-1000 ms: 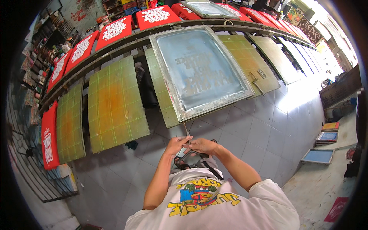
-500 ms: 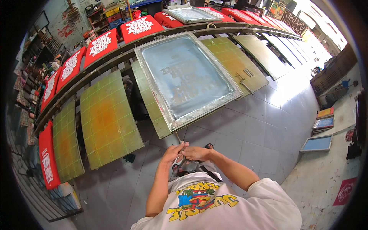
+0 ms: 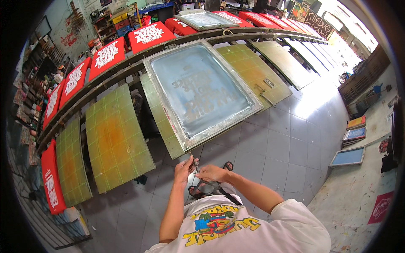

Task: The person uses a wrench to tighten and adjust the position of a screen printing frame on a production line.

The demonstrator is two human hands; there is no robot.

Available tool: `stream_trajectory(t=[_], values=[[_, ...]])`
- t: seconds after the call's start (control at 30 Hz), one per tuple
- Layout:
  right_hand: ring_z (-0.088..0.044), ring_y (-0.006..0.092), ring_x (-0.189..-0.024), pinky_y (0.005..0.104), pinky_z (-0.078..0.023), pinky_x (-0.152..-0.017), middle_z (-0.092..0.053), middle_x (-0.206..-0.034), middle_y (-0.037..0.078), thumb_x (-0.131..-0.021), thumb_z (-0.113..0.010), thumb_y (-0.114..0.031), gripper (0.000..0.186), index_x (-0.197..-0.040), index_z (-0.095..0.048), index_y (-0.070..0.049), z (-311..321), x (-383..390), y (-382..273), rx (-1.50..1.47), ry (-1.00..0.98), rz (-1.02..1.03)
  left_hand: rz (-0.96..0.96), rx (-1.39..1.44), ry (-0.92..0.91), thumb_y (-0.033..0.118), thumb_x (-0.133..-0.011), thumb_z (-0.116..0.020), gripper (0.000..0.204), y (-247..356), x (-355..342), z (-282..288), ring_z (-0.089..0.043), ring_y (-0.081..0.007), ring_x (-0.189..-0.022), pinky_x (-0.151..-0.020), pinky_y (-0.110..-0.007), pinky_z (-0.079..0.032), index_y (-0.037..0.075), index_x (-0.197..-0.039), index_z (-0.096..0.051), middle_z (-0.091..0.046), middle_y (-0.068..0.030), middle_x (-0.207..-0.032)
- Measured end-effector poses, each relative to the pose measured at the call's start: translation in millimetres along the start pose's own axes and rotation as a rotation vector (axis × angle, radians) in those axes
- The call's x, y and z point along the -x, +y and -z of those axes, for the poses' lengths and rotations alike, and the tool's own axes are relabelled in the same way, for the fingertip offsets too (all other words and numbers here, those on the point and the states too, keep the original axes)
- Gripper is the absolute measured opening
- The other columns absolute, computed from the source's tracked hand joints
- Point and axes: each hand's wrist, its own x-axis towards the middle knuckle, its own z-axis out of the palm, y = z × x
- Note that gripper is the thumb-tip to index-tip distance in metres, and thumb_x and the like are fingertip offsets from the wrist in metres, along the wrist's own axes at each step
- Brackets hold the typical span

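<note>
In front of my body, my left hand (image 3: 184, 170) is closed, its fingers pinched on a slim grey metal tool (image 3: 196, 165). My right hand (image 3: 212, 173) is closed on the lower part of the same tool; its exact kind is too small to make out. Both hands are just below the near corner of a silk-screen frame (image 3: 185, 141). That frame has a metal rim and pale blue mesh with stencilled lettering. It lies tilted over a greenish printing board (image 3: 162, 120), hiding much of it.
Small metal pieces (image 3: 268, 83) and a rod (image 3: 268, 100) lie on the board to the right. Printed red shirts (image 3: 107, 55) line the far side of the rail. Another screen (image 3: 202, 19) rests on them. Yellow-green boards (image 3: 116, 139) stand left, above the tiled floor (image 3: 270, 143).
My hands have drawn slightly apart, showing more of the metal tool between them. The left hand has shifted a little to the left. My view has tilted slightly; the screen lies as before.
</note>
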Motion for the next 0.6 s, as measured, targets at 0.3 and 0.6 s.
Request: stream_trajectory(t=[0.3, 0.6], values=[[-0.053, 0.0120, -0.062, 0.0318, -0.042, -0.055, -0.061, -0.066, 0.004, -0.093, -0.073, -0.044, 0.048, -0.077, -0.062, -0.001, -18, 27, -6, 0.190, 0.257, 0.104, -0.027, -0.154, 0.209, 0.031, -0.090, -0.079, 0.033, 4, -6, -20, -0.067, -0.0076, -0.076, -0.066, -0.022, -0.045, -0.001, -0.095, -0.076, -0.077, -0.0069, -0.091], [-0.063, 0.0163, -0.076, 0.0325, -0.049, -0.073, -0.070, -0.077, 0.007, -0.103, -0.059, -0.033, 0.037, -0.089, -0.062, 0.001, -1, 57, 35, 0.168, 0.325, 0.094, -0.106, -0.103, -0.041, 0.032, -0.105, -0.059, 0.035, -2, -7, -10, -0.071, -0.0137, -0.092, -0.073, -0.022, -0.047, -0.001, -0.113, -0.067, -0.076, -0.0129, -0.108]])
